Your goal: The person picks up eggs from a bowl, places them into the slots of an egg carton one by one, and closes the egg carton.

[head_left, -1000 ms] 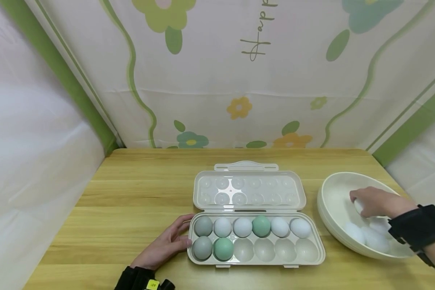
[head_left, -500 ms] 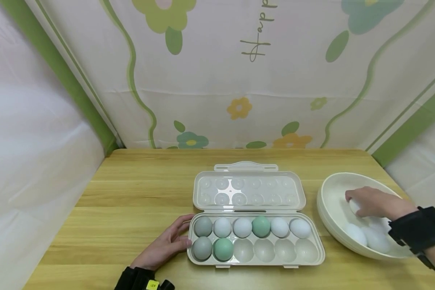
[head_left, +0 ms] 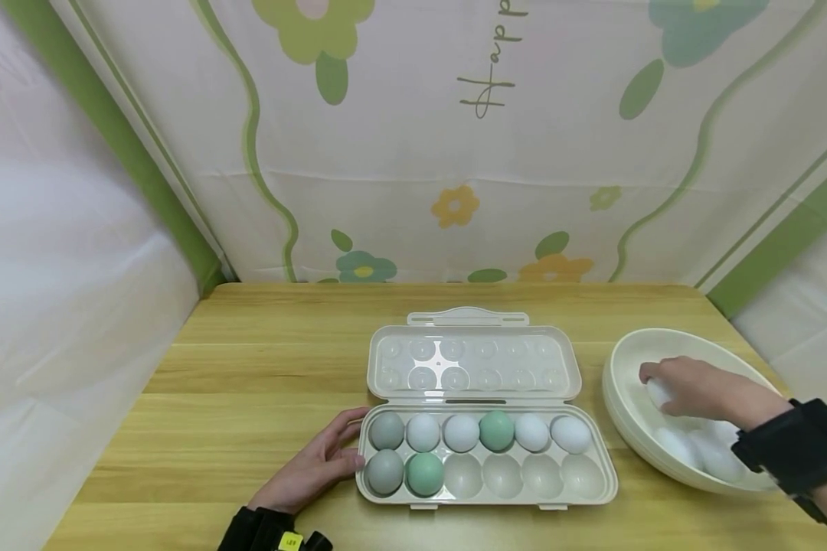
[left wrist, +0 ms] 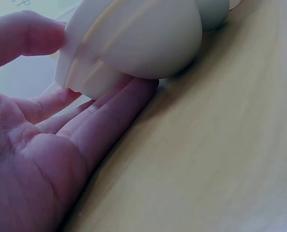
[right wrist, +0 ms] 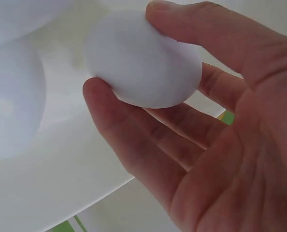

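Note:
An egg carton (head_left: 488, 501) lies open on the table, its clear lid (head_left: 517, 360) folded back. Eggs fill its back row: a grey-green egg (head_left: 387, 430), a green egg (head_left: 497, 430) and several pale ones. In the front row, another grey egg (head_left: 384, 471) and green egg (head_left: 425, 474) sit at the left; the other cups there are bare. My left hand (head_left: 317, 468) holds the carton's left end, thumb at the rim and fingers (left wrist: 109, 118) underneath. Inside the bowl (head_left: 623, 367), my right hand (head_left: 706, 390) grips a white egg (right wrist: 143, 60) between thumb and fingers.
Several white eggs (head_left: 717, 457) lie in the bowl's near part, below my right hand. The bowl stands right of the carton on the wooden table (head_left: 262, 367). A flower-patterned cloth (head_left: 386, 153) hangs behind the table's far edge.
My right hand has moved left within the bowl, carrying the white egg. The left hand and the carton have stayed in place.

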A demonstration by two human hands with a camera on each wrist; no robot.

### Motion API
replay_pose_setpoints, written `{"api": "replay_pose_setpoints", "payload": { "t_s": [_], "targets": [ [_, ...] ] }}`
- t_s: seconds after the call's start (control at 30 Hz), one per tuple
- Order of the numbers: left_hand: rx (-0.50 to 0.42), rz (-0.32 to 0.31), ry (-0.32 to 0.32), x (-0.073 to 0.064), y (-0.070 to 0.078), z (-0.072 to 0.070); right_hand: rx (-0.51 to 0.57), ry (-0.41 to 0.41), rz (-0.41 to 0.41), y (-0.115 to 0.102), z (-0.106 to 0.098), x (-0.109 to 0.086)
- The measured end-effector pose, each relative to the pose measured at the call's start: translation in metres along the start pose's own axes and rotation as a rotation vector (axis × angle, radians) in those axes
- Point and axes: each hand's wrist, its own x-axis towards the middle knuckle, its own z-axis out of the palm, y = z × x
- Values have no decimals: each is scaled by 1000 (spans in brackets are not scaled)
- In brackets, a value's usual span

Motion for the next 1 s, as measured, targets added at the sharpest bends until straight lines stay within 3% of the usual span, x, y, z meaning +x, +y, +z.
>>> {"api": "replay_pose_setpoints", "payload": {
  "t_s": [0.5,0.83,1.0],
  "targets": [
    [9,-17,11,0,0,0,-30,45,62,-27,-14,-5],
    [23,-31,24,0,0,1,-101,92,36,-48,-29,-9],
    [18,-34,26,0,2,1,-136,171,-16,-61,-37,-10]
  ]
}}
